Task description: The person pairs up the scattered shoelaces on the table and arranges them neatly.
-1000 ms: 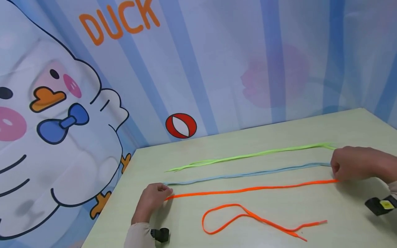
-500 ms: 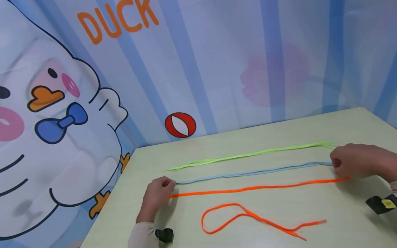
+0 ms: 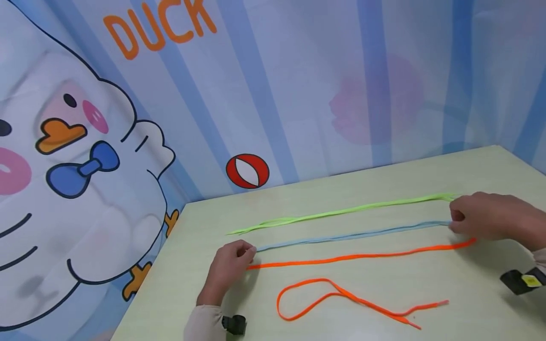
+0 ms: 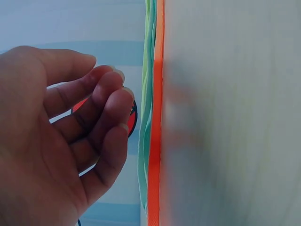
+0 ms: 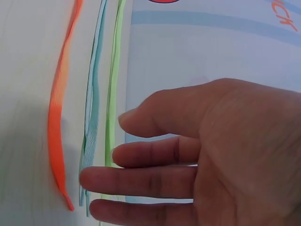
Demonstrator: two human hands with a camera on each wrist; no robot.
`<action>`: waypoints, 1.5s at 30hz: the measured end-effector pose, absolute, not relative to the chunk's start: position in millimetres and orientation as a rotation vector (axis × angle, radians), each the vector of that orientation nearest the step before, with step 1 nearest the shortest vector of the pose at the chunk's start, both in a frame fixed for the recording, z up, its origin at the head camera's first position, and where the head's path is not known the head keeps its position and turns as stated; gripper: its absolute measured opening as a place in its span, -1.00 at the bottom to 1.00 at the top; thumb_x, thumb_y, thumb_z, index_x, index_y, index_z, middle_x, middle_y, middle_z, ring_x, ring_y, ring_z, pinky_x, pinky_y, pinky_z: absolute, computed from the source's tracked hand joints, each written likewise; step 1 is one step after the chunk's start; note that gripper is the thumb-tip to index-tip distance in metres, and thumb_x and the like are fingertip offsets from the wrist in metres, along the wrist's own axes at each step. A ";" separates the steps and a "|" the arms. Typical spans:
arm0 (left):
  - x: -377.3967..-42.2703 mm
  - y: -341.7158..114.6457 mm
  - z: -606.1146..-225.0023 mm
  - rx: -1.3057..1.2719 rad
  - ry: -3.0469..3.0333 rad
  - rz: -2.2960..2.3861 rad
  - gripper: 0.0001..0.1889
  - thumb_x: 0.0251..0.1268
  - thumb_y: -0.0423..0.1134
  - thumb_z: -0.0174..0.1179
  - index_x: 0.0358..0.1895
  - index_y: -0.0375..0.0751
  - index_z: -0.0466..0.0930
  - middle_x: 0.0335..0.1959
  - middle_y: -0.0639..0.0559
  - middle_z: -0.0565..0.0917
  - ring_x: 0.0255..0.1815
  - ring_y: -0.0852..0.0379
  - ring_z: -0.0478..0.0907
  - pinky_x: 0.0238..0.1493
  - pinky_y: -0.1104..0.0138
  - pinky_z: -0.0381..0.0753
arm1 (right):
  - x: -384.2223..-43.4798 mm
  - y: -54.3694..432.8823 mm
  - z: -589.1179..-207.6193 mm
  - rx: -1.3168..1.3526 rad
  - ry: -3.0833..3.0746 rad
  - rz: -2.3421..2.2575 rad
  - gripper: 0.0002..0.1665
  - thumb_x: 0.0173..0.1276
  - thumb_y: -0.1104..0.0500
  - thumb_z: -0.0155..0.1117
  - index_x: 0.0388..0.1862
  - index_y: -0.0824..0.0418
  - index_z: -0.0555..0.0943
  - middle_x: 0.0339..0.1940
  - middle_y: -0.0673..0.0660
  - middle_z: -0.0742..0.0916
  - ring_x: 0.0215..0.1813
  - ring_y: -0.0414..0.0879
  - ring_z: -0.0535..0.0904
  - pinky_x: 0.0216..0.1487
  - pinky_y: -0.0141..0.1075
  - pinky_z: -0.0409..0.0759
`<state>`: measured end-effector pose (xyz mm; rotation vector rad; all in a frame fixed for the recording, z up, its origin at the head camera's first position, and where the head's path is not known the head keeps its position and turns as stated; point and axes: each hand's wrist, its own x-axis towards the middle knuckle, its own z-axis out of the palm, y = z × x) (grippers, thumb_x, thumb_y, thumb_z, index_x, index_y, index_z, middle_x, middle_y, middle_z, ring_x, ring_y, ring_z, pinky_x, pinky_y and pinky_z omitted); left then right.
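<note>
A long orange shoelace [image 3: 358, 257] lies stretched across the table, with a light blue lace [image 3: 341, 237] and a lime green lace [image 3: 341, 211] in rows behind it. My left hand [image 3: 230, 265] hovers by the left ends of the orange and blue laces. Its fingers [image 4: 113, 110] are loosely bent, and nothing is between them in the left wrist view. At the opposite ends, my right hand [image 3: 495, 213] is nearest the blue and green laces. The right wrist view shows its fingers [image 5: 150, 181] almost straight and holding nothing. The hands hide some lace ends in the head view.
Another orange shoelace [image 3: 367, 305], doubled into a loop, lies at the front of the pale table [image 3: 153, 303]. Behind the table hangs a blue striped backdrop [image 3: 307, 118] with a cartoon duck [image 3: 123, 213]. A black wrist camera [image 3: 234, 325] sits on the left sleeve.
My left hand has moved right along the laces. My right hand has lifted away from the front orange lace and shifted slightly toward the back, leaving that lace's right end uncovered.
</note>
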<state>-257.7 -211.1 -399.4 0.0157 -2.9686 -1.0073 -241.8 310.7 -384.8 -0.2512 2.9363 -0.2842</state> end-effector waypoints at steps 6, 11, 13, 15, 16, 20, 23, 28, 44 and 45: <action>-255.2 -203.1 -399.5 -0.081 -3.021 -0.986 -0.81 0.42 -0.09 0.20 -0.15 -0.09 0.72 -0.42 0.10 0.63 -0.36 0.08 0.50 -0.31 0.24 0.51 | -238.4 299.1 -383.0 -0.276 2.982 -0.305 -0.78 0.36 0.08 0.32 -0.36 0.19 0.55 -0.57 -0.01 0.52 -0.51 -0.10 0.41 -0.46 -0.20 0.38; -253.2 -197.9 -398.0 -0.219 -3.036 -0.978 -0.82 0.42 -0.09 0.20 -0.15 -0.07 0.72 -0.44 0.13 0.63 -0.38 0.11 0.51 -0.31 0.23 0.52 | -234.4 290.4 -378.8 -0.319 3.015 -0.294 -0.80 0.36 0.09 0.30 -0.27 0.22 0.60 -0.48 -0.03 0.59 -0.49 -0.12 0.44 -0.47 -0.19 0.45; -252.3 -196.0 -396.9 -0.276 -3.037 -0.984 -0.82 0.42 -0.09 0.20 -0.14 -0.06 0.73 -0.45 0.15 0.64 -0.39 0.12 0.52 -0.31 0.22 0.52 | -233.7 286.9 -376.8 -0.337 3.027 -0.299 -0.81 0.37 0.09 0.28 -0.25 0.21 0.61 -0.48 -0.04 0.59 -0.49 -0.13 0.44 -0.48 -0.19 0.44; -251.8 -194.1 -396.3 -0.327 -3.040 -0.983 -0.83 0.42 -0.09 0.21 -0.15 -0.05 0.73 -0.44 0.17 0.65 -0.39 0.13 0.53 -0.31 0.22 0.52 | -233.9 283.7 -375.1 -0.360 3.034 -0.313 -0.83 0.38 0.09 0.27 -0.24 0.18 0.61 -0.47 -0.05 0.59 -0.49 -0.14 0.44 -0.48 -0.20 0.43; -251.5 -192.6 -395.8 -0.344 -3.043 -0.984 -0.83 0.42 -0.09 0.21 -0.15 -0.05 0.73 -0.43 0.18 0.65 -0.39 0.14 0.53 -0.31 0.22 0.53 | -233.7 282.2 -374.8 -0.370 3.037 -0.320 -0.84 0.38 0.09 0.26 -0.23 0.17 0.61 -0.48 -0.06 0.58 -0.50 -0.14 0.43 -0.49 -0.21 0.42; -251.0 -187.0 -395.2 -0.365 -3.065 -1.001 -0.85 0.42 -0.10 0.22 -0.16 -0.03 0.73 -0.41 0.19 0.66 -0.37 0.13 0.54 -0.30 0.21 0.53 | -233.7 277.9 -374.7 -0.425 3.048 -0.368 -0.85 0.39 0.08 0.26 -0.21 0.14 0.63 -0.49 -0.09 0.58 -0.49 -0.16 0.42 -0.49 -0.22 0.40; -249.7 -183.4 -394.9 -0.352 -3.094 -1.009 -0.86 0.42 -0.10 0.23 -0.17 -0.02 0.73 -0.42 0.18 0.65 -0.37 0.12 0.53 -0.32 0.21 0.52 | -232.9 274.5 -375.7 -0.465 3.054 -0.414 -0.87 0.39 0.08 0.25 -0.21 0.10 0.64 -0.48 -0.12 0.58 -0.49 -0.17 0.42 -0.50 -0.23 0.39; -246.3 -179.1 -394.1 -0.385 -3.141 -1.005 -0.87 0.41 -0.10 0.23 -0.18 -0.01 0.72 -0.42 0.14 0.65 -0.39 0.10 0.53 -0.35 0.21 0.51 | -230.5 266.9 -377.6 -0.497 3.062 -0.467 -0.91 0.39 0.11 0.22 -0.24 0.08 0.63 -0.50 -0.14 0.57 -0.50 -0.18 0.41 -0.50 -0.25 0.38; -239.2 -177.9 -394.7 -0.616 -3.130 -1.064 -0.90 0.37 -0.08 0.27 -0.23 0.05 0.73 -0.35 0.22 0.67 -0.33 0.15 0.59 -0.20 0.20 0.56 | -222.1 240.5 -380.9 -0.635 3.082 -0.575 -0.89 0.38 0.12 0.23 -0.37 -0.06 0.59 -0.59 -0.17 0.50 -0.55 -0.24 0.37 -0.49 -0.28 0.34; -238.4 -176.7 -394.8 -0.617 -3.142 -1.068 -0.90 0.36 -0.06 0.29 -0.25 0.07 0.73 -0.35 0.22 0.67 -0.32 0.15 0.58 -0.20 0.20 0.56 | -221.5 239.1 -381.3 -0.648 3.078 -0.581 -0.90 0.38 0.12 0.23 -0.37 -0.06 0.59 -0.59 -0.18 0.50 -0.55 -0.24 0.37 -0.48 -0.28 0.34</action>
